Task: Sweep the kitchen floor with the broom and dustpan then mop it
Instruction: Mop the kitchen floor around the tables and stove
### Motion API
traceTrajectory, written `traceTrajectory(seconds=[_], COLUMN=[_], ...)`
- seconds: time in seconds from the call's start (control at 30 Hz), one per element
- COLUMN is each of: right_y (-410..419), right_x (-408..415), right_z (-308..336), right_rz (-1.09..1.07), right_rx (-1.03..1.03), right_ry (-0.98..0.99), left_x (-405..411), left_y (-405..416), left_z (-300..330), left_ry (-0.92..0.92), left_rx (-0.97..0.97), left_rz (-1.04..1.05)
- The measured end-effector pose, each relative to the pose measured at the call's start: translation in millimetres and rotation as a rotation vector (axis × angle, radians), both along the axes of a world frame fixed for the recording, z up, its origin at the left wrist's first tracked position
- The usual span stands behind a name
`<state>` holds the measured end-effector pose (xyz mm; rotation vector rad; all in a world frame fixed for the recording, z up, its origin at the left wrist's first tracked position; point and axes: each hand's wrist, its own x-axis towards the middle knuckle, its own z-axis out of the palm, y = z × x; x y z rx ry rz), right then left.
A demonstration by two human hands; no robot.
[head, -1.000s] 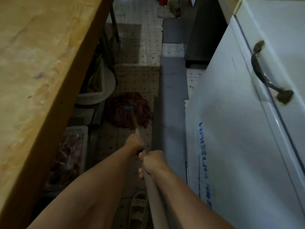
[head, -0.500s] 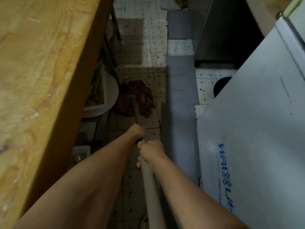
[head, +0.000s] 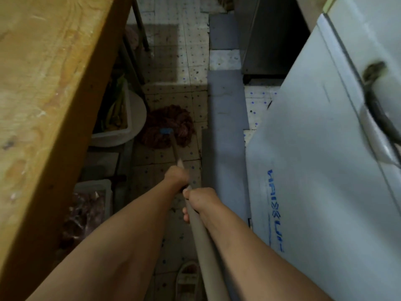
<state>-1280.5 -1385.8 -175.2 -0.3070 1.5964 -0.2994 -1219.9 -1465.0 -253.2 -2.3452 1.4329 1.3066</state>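
- The left hand (head: 176, 177) grips the mop handle (head: 200, 233), lower down.
- The right hand (head: 202, 202) clenches the handle just behind it.
- The mop head (head: 169, 127) lies on the tiled floor (head: 173, 96), beside a white tub (head: 121, 131) under the wooden surface (head: 43, 83).

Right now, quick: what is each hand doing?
Left hand: gripping the mop handle, lower down the pole.
Right hand: gripping the same handle, just above the left.

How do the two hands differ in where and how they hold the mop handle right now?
The left hand grips the mop handle lower down, nearer the mop head; the right hand grips just above it, nearer the person. The left hand shows only its back, while the right hand's thumb and a fingertip show beside the handle. Both are curled round the handle, nearly touching.
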Motion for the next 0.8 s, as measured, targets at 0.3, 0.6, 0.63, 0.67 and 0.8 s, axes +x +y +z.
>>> traceTrajectory(seconds=[0.3, 0.6, 0.63, 0.67, 0.8], right_y=[134.7, 244.2, 252.2, 259.0, 263.1], right_x=[-30.1, -43.8, -46.9, -50.1, -60.9], right_z=[28.2, 59.7, 64.4, 68.4, 70.8], right_rz=[-0.019, -0.16, -0.177, -0.196, -0.24], right_rx=[-0.006, 0.074, 0.079, 0.084, 0.09], right_ry=[0.025, -0.061, -0.067, -0.074, -0.066], left_x=[-27.5, -43.3, -46.4, -49.7, -61.9], left_y=[136.9, 248.8, 256.4, 264.1, 269.5], left_z=[25.0, 64.0, 66.1, 67.7, 69.6], left_ry=[0.066, 0.081, 0.121, 0.167, 0.133], left_rx=[0.021, 0.041, 0.066, 0.048, 0.06], left_rz=[-0.068, -0.144, -0.041, -0.003, 0.036])
